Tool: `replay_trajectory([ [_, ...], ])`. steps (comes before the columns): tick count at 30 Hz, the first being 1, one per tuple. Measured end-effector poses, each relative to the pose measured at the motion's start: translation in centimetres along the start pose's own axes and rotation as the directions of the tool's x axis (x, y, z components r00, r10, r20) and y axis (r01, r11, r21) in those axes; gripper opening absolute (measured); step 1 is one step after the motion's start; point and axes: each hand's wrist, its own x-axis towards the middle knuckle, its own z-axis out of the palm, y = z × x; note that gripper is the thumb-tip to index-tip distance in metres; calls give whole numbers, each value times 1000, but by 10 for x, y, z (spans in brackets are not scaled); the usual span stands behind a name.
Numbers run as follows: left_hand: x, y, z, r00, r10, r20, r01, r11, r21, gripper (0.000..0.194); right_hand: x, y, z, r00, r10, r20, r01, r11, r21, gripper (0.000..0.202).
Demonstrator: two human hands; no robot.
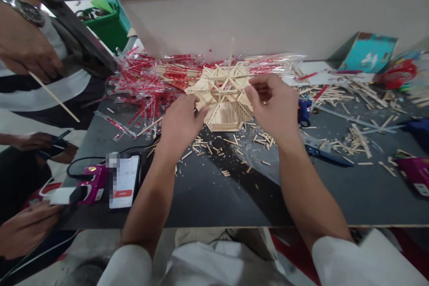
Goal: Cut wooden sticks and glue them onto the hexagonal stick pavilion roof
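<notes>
Stick model (224, 98) sat flat on dark table (234, 196), mid-far, directly ahead of both hands. Left hand (181, 123) laid against model's left edge, fingers curled; pinch not resolvable, probably on a stick end. Right hand (272, 105) held at right edge, thumb and forefinger pressed together, apparently on thin stick. Model bracketed between the hands, both equally near.
</notes>
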Motion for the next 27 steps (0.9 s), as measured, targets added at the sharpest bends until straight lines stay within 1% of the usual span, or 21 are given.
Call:
replay_trajectory([
  [2, -3, 9, 1, 996, 83, -20, -83, 997, -8, 37, -1, 2, 6, 1000, -20, 21, 19, 1000, 8, 20],
  [3, -5, 13, 3, 993, 114, -14, -114, 993, -9, 38, -1, 3, 9, 999, -22, 31, 21, 1000, 10, 21],
  [6, -11, 24, 7, 985, 165, 45, -166, 986, 19, 38, 0, 6, 13, 1000, -18, 20, 18, 1000, -2, 19],
  [11, -17, 35, 10, 984, 167, 67, -173, 979, 108, 33, -1, 5, 14, 999, -50, 2, 50, 998, -48, 16],
  [16, -17, 37, 11, 983, 168, 72, -175, 977, 119, 29, -1, 4, 13, 997, -77, 20, 79, 993, -88, 17],
  [21, -18, 38, 13, 985, 159, 60, -166, 976, 138, 28, -1, 4, 13, 990, -138, 2, 138, 984, -116, 14],
  [27, -18, 41, 12, 986, 149, 73, -159, 976, 148, 26, 0, 2, 14, 993, -116, 27, 119, 981, -154, 15],
])
